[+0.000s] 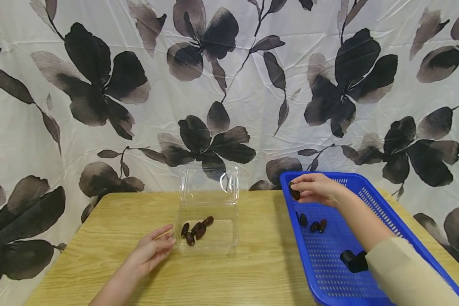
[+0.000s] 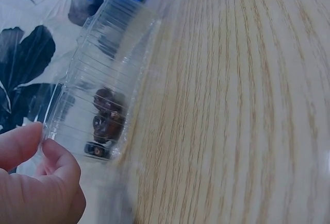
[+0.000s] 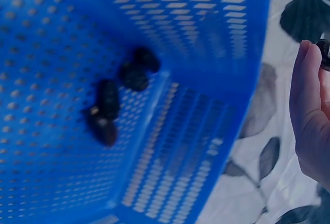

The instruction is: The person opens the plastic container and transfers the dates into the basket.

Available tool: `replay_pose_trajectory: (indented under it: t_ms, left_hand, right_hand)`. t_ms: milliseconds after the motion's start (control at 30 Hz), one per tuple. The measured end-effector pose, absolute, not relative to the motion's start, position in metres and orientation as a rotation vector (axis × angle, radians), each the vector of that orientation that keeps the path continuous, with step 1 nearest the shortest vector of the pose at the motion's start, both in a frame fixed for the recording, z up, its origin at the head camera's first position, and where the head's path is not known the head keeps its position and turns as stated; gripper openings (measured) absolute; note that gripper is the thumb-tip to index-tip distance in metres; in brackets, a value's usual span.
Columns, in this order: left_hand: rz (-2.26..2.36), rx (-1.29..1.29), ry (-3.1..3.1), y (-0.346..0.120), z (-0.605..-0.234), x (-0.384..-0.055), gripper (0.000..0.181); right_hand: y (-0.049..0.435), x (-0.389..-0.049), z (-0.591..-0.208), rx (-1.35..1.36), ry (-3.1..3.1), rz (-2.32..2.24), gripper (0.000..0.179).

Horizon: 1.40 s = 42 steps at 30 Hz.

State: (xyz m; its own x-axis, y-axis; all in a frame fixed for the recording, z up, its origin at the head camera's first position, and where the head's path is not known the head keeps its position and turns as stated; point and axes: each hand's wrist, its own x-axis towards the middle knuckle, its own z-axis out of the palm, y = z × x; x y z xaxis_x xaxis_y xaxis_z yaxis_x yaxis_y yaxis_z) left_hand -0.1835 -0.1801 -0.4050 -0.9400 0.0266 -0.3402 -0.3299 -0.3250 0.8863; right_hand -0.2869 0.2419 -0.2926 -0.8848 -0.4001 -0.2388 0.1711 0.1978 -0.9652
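My right hand (image 1: 319, 190) pinches a dark brown date (image 1: 294, 191) above the far left corner of a blue plastic basket (image 1: 304, 263). Several more dates (image 3: 108, 99) lie on the basket's floor. On the left, a clear plastic clamshell container (image 1: 223, 238) stands with its lid (image 1: 208, 187) raised at the back. Several dates (image 1: 196, 228) are grouped in the left half of its base. The thumb and a finger of my left hand (image 1: 151, 250) pinch the container's left edge, as the left wrist view shows. In the right wrist view, the held date (image 3: 325, 54) is cut off by the frame edge.
Both containers rest on a light wood-grain table (image 1: 252, 272). Behind it hangs a white cloth (image 1: 275, 25) with dark flowers. A black object (image 1: 353, 260) shows at the right sleeve's cuff, over the basket; its kind is unclear.
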Motion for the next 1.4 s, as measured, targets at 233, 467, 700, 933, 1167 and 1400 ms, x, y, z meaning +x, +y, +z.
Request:
replay_pose_trajectory:
  t_ms: [233, 467, 700, 933, 1167, 1400]
  left_hand:
    - [2.361, -0.368, 1.676, -0.182, -0.405, -0.184, 0.071]
    - [2.402, -0.341, 1.639, -0.182, -0.407, -0.184, 0.067]
    - [2.385, -0.347, 1.649, -0.181, -0.407, -0.184, 0.072]
    - [2.362, -0.342, 1.681, -0.181, -0.407, -0.184, 0.074]
    - [2.362, -0.363, 1.685, -0.180, -0.405, -0.184, 0.075]
    - [2.337, -0.370, 1.710, -0.180, -0.404, -0.183, 0.071]
  right_hand:
    - [0.263, -0.288, -0.320, -0.126, 2.043, -1.749, 0.015]
    - [0.278, -0.288, -0.341, -0.049, 2.064, -1.731, 0.015]
    - [0.289, -0.290, -0.349, 0.005, 2.105, -1.695, 0.007]
    - [0.294, -0.294, -0.358, 0.070, 2.188, -1.616, 0.007]
    - [0.295, -0.297, -0.361, 0.099, 2.267, -1.499, 0.011]
    - [0.293, -0.297, -0.359, 0.096, 2.306, -1.433, 0.027]
